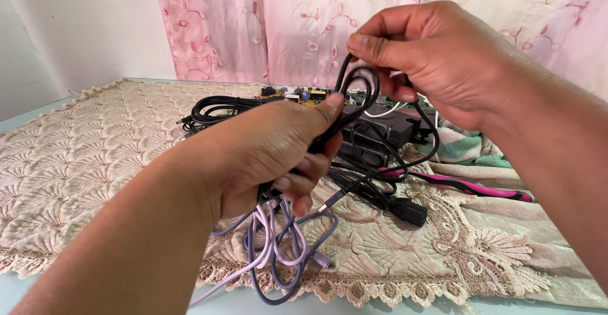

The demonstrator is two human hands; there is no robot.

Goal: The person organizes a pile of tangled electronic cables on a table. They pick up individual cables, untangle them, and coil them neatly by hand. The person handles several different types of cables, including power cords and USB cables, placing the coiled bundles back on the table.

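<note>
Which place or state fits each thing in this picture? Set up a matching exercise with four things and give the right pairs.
Things:
1. black cable
2. lilac cable
3. pink-and-black tool
4. coiled black cord

Places:
A. lying on the cloth by the curtain
B. looped between both hands
C. hanging below the left hand
D. lying under the right hand

Pairs: 1-B, 2-C, 3-D, 4-A

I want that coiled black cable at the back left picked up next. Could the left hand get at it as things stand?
Probably not: the left hand is full of gripped cables, though nothing blocks the way to the coiled black cable.
</note>
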